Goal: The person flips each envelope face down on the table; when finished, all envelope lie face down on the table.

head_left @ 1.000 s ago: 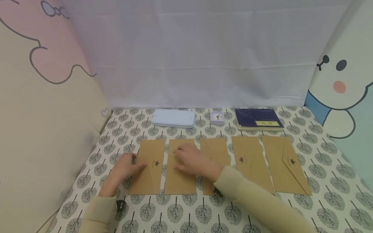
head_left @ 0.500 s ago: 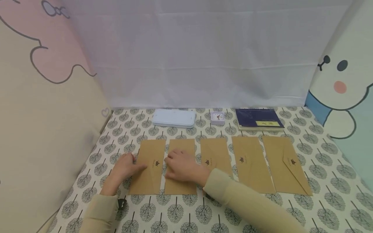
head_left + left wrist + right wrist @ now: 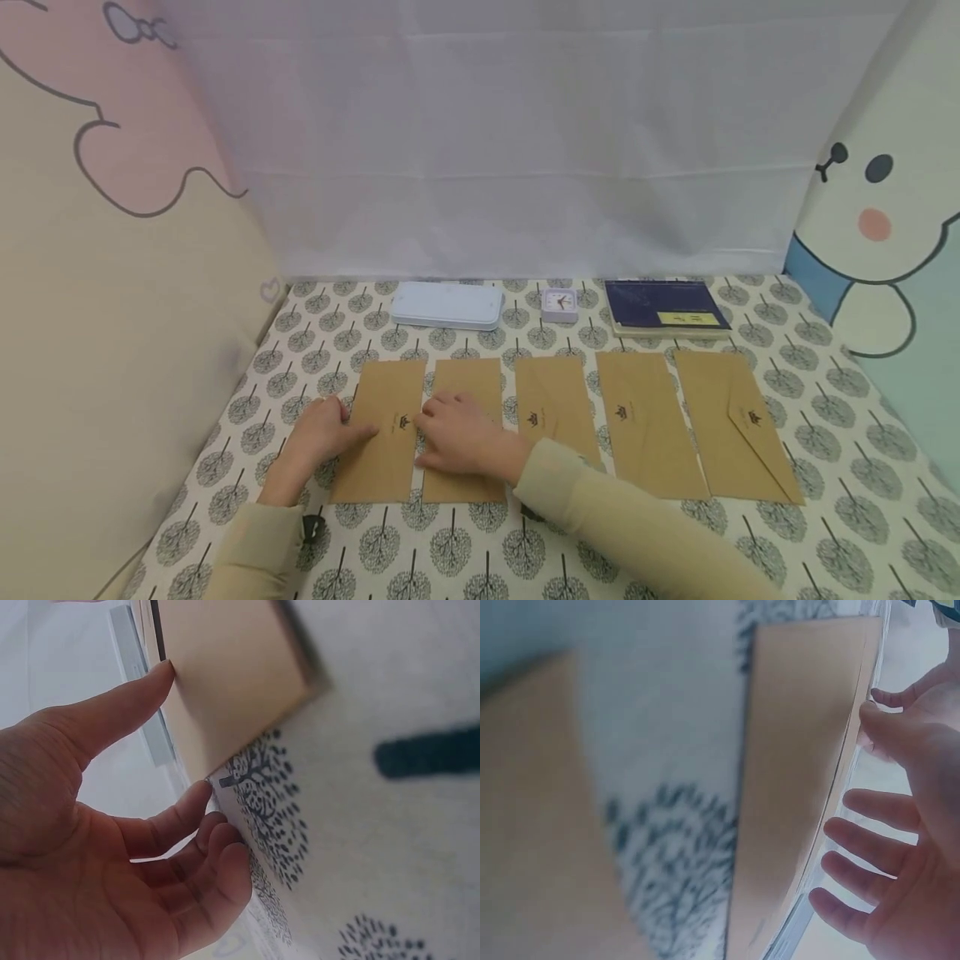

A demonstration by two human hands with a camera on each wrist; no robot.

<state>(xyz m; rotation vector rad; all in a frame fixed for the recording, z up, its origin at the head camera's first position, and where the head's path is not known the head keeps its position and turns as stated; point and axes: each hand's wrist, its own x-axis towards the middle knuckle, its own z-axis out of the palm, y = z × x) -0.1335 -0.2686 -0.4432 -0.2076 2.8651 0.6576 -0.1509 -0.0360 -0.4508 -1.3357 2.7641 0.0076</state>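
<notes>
Brown paper envelopes lie side by side in a row. My left hand (image 3: 321, 432) is at the left side of the leftmost envelope (image 3: 388, 387), its thumb reaching over the paper. In the left wrist view, the thumb touches the envelope (image 3: 229, 671) while the other fingers bend loosely near the cloth. My right hand (image 3: 461, 435) lies low over the second envelope (image 3: 468, 377), fingertips at the gap beside the first one. The right wrist view shows that hand's fingers (image 3: 866, 844) spread and fairly straight, near an envelope edge. Neither hand grips anything.
Three more envelopes (image 3: 555, 383) continue the row to the right, some with a small crown print. Behind them stand a pale blue case (image 3: 447, 304), a small lilac clock (image 3: 559, 305) and a dark blue book (image 3: 663, 304). A tree-patterned cloth (image 3: 453, 550) covers the table.
My right hand has moved left and slightly toward me across the second envelope, uncovering the third one's crown print. The left hand and the envelopes have stayed put.
</notes>
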